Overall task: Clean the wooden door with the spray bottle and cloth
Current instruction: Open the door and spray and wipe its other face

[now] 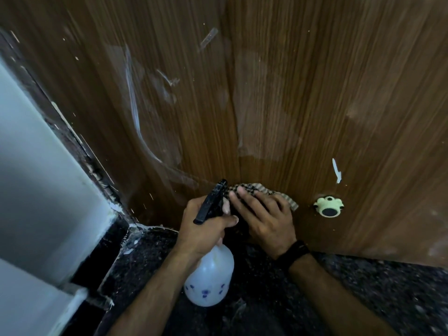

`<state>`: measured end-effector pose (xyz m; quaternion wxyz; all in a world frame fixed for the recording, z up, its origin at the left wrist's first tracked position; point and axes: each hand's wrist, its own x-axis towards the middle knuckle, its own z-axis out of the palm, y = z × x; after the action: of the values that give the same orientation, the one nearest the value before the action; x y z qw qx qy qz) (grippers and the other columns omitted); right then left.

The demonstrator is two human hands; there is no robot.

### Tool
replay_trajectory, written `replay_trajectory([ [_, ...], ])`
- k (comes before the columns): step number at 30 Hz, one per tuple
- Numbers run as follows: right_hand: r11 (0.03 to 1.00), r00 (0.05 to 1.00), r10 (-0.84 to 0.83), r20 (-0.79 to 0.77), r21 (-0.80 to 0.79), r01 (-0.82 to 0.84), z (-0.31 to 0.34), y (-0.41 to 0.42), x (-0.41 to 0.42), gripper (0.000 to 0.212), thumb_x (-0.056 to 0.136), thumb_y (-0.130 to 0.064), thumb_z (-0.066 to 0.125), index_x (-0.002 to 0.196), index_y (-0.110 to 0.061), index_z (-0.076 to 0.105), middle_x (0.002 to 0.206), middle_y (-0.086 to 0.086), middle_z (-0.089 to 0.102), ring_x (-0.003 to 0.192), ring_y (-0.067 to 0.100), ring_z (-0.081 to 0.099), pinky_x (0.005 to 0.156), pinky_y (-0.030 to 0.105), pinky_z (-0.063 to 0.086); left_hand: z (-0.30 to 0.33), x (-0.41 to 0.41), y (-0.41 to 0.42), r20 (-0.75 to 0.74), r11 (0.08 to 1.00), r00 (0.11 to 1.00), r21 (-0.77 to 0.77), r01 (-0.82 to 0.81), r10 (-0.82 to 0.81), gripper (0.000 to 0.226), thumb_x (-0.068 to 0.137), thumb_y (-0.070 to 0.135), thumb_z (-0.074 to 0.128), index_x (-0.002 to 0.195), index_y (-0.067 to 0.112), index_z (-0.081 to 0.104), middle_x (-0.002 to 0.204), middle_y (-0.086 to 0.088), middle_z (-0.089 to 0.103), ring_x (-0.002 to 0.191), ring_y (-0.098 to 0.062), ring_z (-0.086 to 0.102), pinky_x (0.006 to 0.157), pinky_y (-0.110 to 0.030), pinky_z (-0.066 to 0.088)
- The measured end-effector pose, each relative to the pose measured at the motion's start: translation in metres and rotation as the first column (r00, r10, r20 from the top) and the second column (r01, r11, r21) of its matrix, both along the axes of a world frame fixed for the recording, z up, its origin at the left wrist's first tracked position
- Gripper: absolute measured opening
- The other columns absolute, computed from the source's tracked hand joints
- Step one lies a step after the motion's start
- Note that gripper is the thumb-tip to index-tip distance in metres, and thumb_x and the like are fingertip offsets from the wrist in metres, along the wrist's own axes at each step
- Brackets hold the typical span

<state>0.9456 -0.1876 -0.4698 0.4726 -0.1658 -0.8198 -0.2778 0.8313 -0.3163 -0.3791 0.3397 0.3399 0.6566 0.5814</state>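
The brown wooden door [278,98] fills the upper view, with white smears and a wet patch on it. My left hand [202,229] grips the neck of a white spray bottle [209,280] with blue flower prints; its black trigger head [211,202] points up toward the door. My right hand [263,219] lies flat with spread fingers on a checked cloth [264,190], pressing it against the door's lower part. A black band sits on my right wrist.
A pale paw-shaped door stopper [328,206] is fixed to the door right of the cloth. A grey wall and door frame [36,166] stand at the left. Dark speckled floor [363,299] lies below.
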Motion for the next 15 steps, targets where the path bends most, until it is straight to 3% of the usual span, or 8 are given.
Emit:
replay_trajectory([
  [3,1.000,0.993,-0.008,-0.117,-0.029,0.005,0.023,-0.001,-0.006,0.036,0.101,-0.018,0.049,0.130,-0.024,0.068,0.133,-0.002,0.066,0.108,0.019,0.054,0.088,0.039,0.039,0.002,-0.003,-0.003,0.010,1.000,1.000,-0.003,0.013,-0.013,0.025,0.083,-0.012,0.071,0.076,0.008,0.057,0.064,-0.015,0.043,0.039,-0.018,0.037,0.042,-0.025,0.034],
  [7,1.000,0.958,-0.030,-0.285,-0.010,0.028,0.067,0.001,-0.025,0.037,0.094,-0.013,0.059,0.127,-0.025,0.070,0.127,-0.004,0.069,0.105,0.018,0.055,0.087,0.040,0.042,0.004,-0.008,-0.007,0.006,1.000,1.000,-0.007,0.012,-0.012,0.023,0.082,-0.013,0.069,0.078,0.006,0.058,0.069,-0.014,0.046,0.040,-0.018,0.035,0.042,-0.025,0.033],
  [9,0.999,0.961,-0.023,-0.275,0.023,0.030,0.072,0.002,-0.026,0.037,0.095,-0.014,0.058,0.128,-0.025,0.070,0.127,-0.004,0.069,0.104,0.018,0.054,0.087,0.041,0.042,0.004,-0.009,-0.006,0.006,1.000,1.000,-0.001,0.002,-0.002,0.023,0.082,-0.013,0.069,0.077,0.006,0.057,0.071,-0.014,0.047,0.041,-0.018,0.036,0.042,-0.027,0.033],
  [12,0.999,0.991,0.011,-0.132,0.046,-0.005,0.049,0.003,-0.011,0.036,0.100,-0.019,0.052,0.132,-0.023,0.067,0.131,-0.002,0.067,0.108,0.020,0.054,0.089,0.041,0.041,0.008,-0.005,-0.001,0.005,1.000,1.000,0.013,0.009,-0.009,0.020,0.082,-0.012,0.069,0.079,-0.002,0.053,0.071,-0.016,0.048,0.042,-0.018,0.037,0.043,-0.028,0.034],
  [15,0.999,0.995,-0.014,-0.100,-0.032,0.011,0.022,0.004,0.013,0.038,0.101,-0.017,0.046,0.132,-0.024,0.067,0.133,-0.002,0.065,0.108,0.020,0.055,0.090,0.041,0.040,0.013,0.000,0.002,-0.004,0.999,0.999,0.023,0.048,-0.048,0.023,0.083,-0.010,0.070,0.075,0.008,0.058,0.072,-0.015,0.049,0.042,-0.017,0.038,0.044,-0.027,0.034],
])
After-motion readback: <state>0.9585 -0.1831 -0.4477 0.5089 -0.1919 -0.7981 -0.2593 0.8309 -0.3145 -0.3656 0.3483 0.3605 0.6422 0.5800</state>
